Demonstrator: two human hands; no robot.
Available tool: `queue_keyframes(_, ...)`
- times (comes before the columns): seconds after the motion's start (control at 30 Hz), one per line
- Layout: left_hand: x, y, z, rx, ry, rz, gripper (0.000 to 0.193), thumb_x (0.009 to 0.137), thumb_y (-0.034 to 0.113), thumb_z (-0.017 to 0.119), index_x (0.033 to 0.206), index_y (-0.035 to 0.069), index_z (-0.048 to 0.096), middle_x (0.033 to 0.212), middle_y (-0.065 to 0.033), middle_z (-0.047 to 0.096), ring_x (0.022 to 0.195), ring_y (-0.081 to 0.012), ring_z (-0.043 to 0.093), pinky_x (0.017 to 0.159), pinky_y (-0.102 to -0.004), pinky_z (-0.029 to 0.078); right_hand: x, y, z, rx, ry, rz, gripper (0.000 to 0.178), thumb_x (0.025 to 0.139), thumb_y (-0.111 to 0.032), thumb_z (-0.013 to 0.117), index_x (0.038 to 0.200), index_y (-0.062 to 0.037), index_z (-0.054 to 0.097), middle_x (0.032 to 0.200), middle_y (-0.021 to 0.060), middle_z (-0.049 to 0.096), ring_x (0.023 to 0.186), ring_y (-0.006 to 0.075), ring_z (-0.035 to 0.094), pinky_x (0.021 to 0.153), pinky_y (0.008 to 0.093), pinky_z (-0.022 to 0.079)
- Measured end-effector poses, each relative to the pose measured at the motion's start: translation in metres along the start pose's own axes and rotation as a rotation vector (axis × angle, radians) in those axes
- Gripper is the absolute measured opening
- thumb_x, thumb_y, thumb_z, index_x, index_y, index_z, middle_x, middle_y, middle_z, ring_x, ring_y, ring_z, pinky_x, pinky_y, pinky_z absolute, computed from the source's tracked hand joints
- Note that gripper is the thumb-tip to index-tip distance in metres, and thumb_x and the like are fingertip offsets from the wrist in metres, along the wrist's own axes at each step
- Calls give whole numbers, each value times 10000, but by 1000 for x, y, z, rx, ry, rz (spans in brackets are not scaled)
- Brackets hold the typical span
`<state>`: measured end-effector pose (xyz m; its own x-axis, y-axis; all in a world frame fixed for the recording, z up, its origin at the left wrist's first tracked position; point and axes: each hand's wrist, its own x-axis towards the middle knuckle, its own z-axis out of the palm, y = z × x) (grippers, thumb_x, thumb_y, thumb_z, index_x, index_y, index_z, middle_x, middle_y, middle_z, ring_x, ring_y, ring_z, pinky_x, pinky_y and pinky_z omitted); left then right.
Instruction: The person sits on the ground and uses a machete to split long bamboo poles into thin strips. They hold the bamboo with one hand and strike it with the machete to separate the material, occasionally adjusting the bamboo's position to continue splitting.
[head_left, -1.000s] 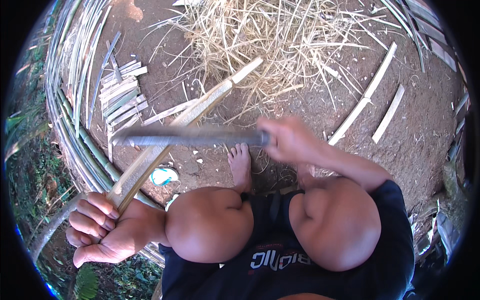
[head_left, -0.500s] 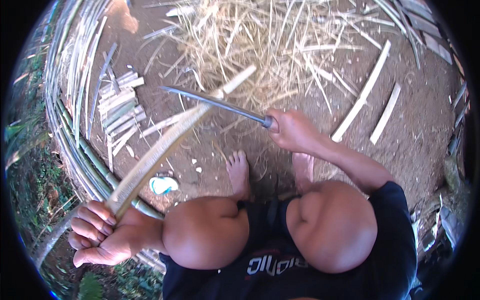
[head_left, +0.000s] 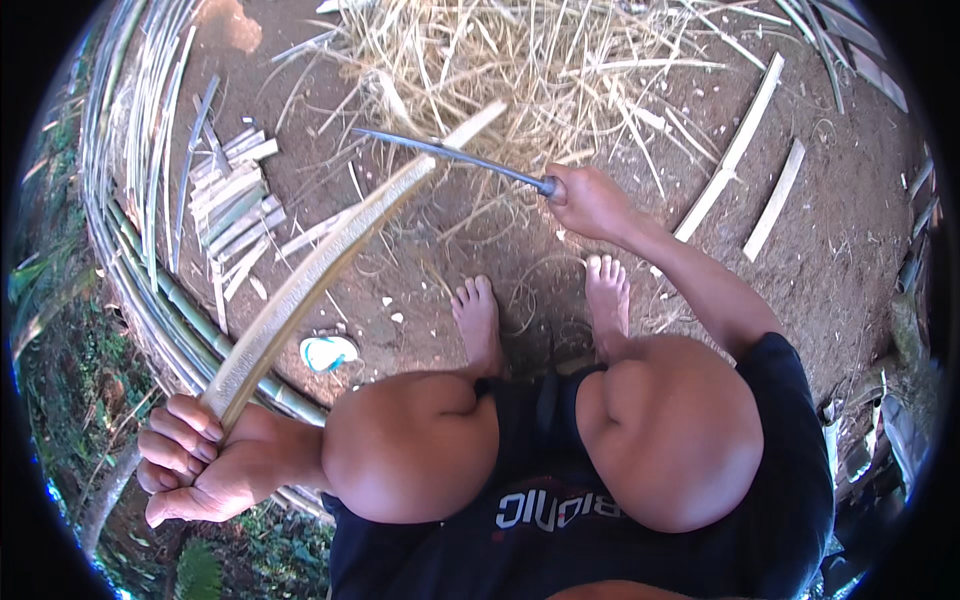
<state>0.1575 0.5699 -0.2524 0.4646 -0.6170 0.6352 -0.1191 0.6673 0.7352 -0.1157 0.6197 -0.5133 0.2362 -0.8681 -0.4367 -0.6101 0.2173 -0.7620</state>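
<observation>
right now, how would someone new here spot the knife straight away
Find the big heap of pale shavings at the top. By its lower edge, the right grip holds the knife, its blade crossing the long pale strip in the left grip. Unlike that strip, the knife is slim and blue-grey.

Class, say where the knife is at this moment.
In the head view, the knife is above the centre, its handle in the right hand and its blade crossing the far part of the strip held in the left hand.
</observation>
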Motion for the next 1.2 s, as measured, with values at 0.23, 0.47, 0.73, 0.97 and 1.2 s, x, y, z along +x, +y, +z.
queue_keyframes(0.23,-4,3,1,5,7,2,447,980,460,464,692,130,373,599,32,224,506,-97,220,437,-235,224,8,-6,-5,-100,49,-87,113,852,-47,525,947,-37,586,603,166,598,527,323,614,482,429,489)
queue_keyframes(0.47,4,-2,-5,70,24,8,454,993,480,401,716,127,326,593,13,214,515,-121,224,443,-247,236,11,7,6,-35,-14,-87,131,899,-45,493,966,9,592,633,115,562,457,187,513,385,345,456)
queue_keyframes(0.73,9,-12,7,147,64,20,480,992,495,411,681,143,311,547,30,216,462,-92,218,409,-233,244,38,40,-17,-66,-78,256,133,896,-56,498,944,-15,615,668,79,574,500,160,522,399,292,447)
queue_keyframes(0.97,20,-13,-4,172,13,8,486,1005,501,340,706,119,312,577,7,230,485,-124,222,433,-256,227,65,110,-12,-132,-27,350,113,896,-93,524,933,-14,596,698,112,595,573,200,578,475,348,504)
queue_keyframes(1.2,32,-24,-22,175,151,-18,476,1012,463,373,662,150,291,548,25,209,454,-104,189,404,-241,210,54,97,-9,-143,-165,370,169,935,-183,520,998,-59,616,841,129,617,641,258,611,622,405,556)
